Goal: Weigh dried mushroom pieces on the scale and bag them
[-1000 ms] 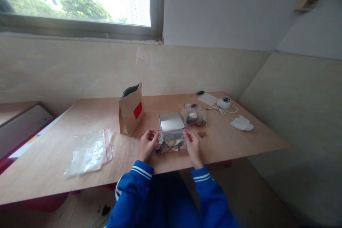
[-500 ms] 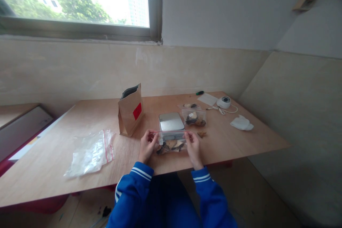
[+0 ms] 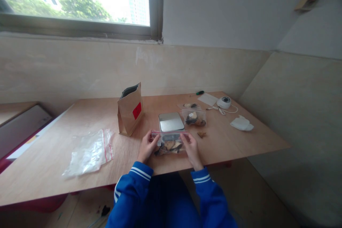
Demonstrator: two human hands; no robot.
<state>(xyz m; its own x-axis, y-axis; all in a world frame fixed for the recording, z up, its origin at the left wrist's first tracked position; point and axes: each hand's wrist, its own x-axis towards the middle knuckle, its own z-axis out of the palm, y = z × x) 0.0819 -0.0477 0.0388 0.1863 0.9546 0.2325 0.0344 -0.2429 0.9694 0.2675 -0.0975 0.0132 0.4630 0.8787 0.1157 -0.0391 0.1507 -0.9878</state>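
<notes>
Between my hands is a clear zip bag (image 3: 171, 145) with a red seal line, holding dried pieces, pale and dark, that look like sliced mushrooms. My left hand (image 3: 146, 146) pinches its upper left corner. At the upper right, my right hand (image 3: 191, 148) grips the edge with thumb and fingers. Just behind the bag lies a flat scale with a silver plate (image 3: 171, 121), its front partly seen through the plastic. Two more filled zip bags rest right of the scale, the nearer one (image 3: 196, 118) larger in view. A loose brown dried piece (image 3: 202, 134) lies near my right hand.
An open kraft paper pouch (image 3: 130, 110) with a red label stands left of the scale. Empty zip bags (image 3: 89, 154) lie at the left. Toward the right are a white camera (image 3: 223, 102) with its cable, a crumpled tissue (image 3: 242, 123) and a green-handled screwdriver (image 3: 200, 93).
My right hand has shifted slightly left along the bag's top edge, its thumb now farther in. My left hand keeps its hold at the other corner.
</notes>
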